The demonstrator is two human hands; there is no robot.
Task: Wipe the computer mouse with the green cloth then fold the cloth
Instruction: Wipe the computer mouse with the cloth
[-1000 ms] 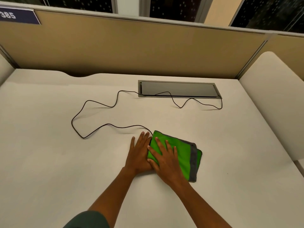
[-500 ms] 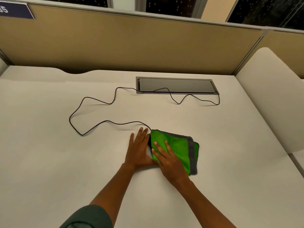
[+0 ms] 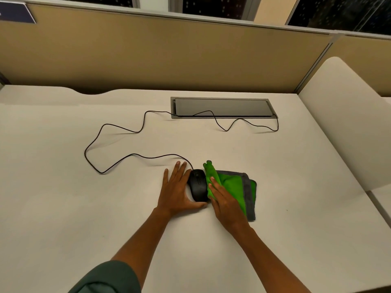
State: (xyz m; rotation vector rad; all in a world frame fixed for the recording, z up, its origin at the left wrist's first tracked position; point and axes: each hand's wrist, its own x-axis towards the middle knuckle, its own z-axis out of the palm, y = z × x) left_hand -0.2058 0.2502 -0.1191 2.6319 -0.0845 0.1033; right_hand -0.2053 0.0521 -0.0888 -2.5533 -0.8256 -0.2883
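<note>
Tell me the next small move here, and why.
Probably sweep the green cloth back left over the mouse: the right hand presses it against the mouse's right side, the top lies bare, and the left hand braces the other side.

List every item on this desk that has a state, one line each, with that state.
mouse: uncovered on top, flat on the desk, braced by the left hand
green cloth: bunched, pressed to the mouse's right side by the right hand
mouse cable: slack, looping across the desk into the hatch
cable hatch: lid down, cable passing under its edge
</note>
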